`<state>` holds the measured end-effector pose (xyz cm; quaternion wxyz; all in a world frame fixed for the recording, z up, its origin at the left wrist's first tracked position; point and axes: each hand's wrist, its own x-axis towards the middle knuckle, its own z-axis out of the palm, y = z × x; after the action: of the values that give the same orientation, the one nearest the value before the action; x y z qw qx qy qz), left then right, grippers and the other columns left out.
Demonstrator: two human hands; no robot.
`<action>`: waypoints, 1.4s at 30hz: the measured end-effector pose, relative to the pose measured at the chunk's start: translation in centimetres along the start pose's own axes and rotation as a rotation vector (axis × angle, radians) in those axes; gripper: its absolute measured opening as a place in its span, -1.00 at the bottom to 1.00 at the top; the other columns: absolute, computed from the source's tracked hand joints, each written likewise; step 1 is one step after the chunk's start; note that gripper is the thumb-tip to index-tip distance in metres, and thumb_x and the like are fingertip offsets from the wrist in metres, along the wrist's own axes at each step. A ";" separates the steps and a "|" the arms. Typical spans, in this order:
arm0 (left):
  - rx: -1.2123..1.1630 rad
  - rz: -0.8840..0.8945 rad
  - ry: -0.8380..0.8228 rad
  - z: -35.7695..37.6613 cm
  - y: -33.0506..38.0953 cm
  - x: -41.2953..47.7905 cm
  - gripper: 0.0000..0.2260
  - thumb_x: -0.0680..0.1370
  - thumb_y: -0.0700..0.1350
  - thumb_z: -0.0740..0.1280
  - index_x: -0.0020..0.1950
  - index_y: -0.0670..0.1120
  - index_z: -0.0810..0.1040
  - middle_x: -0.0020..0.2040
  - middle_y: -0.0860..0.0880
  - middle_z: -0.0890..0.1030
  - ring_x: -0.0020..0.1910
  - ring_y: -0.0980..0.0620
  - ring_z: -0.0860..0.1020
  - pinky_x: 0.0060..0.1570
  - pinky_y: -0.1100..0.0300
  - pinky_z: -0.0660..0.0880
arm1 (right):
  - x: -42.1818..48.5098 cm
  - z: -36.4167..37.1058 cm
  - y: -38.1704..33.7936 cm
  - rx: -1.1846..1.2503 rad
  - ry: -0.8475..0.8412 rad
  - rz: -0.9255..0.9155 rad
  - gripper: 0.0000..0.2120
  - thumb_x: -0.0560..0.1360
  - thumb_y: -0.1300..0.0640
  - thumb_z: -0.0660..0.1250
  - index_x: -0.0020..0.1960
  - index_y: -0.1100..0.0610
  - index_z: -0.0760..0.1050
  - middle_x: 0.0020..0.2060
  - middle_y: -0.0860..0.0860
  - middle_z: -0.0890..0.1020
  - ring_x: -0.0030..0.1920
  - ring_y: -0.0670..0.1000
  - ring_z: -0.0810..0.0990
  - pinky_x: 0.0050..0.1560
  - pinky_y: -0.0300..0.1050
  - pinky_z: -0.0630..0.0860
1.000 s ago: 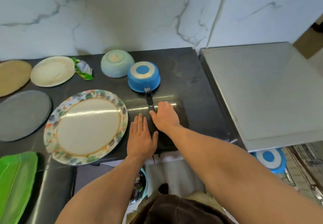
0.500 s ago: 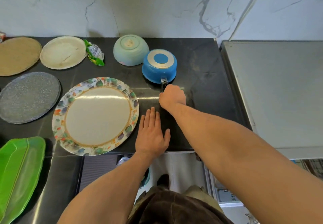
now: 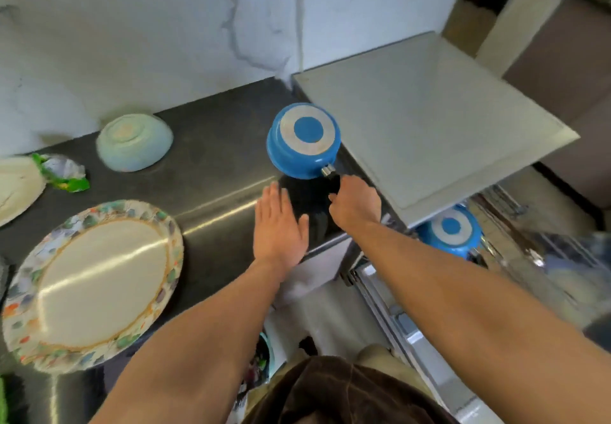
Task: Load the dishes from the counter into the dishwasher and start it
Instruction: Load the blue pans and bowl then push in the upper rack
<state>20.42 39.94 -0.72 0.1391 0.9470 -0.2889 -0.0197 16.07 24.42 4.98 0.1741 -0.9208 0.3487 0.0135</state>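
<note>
Saucepan (image 3: 304, 139), blue and upside down, tilts just beyond the right hand (image 3: 357, 204), which grips its handle (image 3: 331, 175). Left hand (image 3: 279, 225) lies flat on the table (image 3: 215, 165) beside it, fingers straight. Held so far back, it may twist and clip the grey top (image 3: 429, 126) rightward.

Bench (image 3: 215, 165): dark, glossy, streaked with reflected light.
Back: upturned pale bowl (image 3: 134, 142).
Front left: floral-rimmed plate (image 3: 96, 284).
Left edge: cream plate (image 3: 16, 185), crumpled green wrapper (image 3: 64, 172) just beside.
</note>
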 end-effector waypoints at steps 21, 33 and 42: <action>0.174 0.582 -0.469 16.6 26.8 -6.9 -0.35 0.67 0.07 0.09 0.62 -0.27 -0.02 0.63 -0.25 0.01 0.62 -0.19 -0.04 0.59 -0.05 -0.04 | -11.9 1.7 43.1 0.103 0.019 0.624 -0.76 0.55 0.19 0.34 0.22 0.08 0.54 0.13 0.09 0.59 0.01 0.23 0.63 -0.04 0.07 0.59; 0.258 0.503 -0.590 25.5 32.3 -5.9 -0.39 0.64 0.03 0.14 0.60 -0.24 0.08 0.61 -0.24 0.11 0.61 -0.19 0.05 0.58 -0.06 0.05 | -5.8 8.1 54.8 0.275 -0.053 0.839 -0.78 0.56 0.16 0.34 0.19 0.17 0.52 0.11 0.16 0.59 0.04 0.27 0.60 -0.01 0.10 0.56; 0.324 0.411 -0.609 28.9 30.9 -6.5 -0.42 0.63 0.04 0.13 0.58 -0.22 0.17 0.61 -0.22 0.15 0.59 -0.17 0.11 0.58 -0.09 0.07 | 0.2 10.7 59.6 0.231 -0.222 0.837 -0.70 0.54 0.23 0.36 0.25 0.21 0.46 0.11 0.19 0.57 0.10 0.27 0.60 0.04 0.10 0.57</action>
<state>-5.08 11.72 -20.24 -0.1032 0.8301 -0.4995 -0.2254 -21.32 -13.69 -23.62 0.2917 -0.6678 0.6698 0.1423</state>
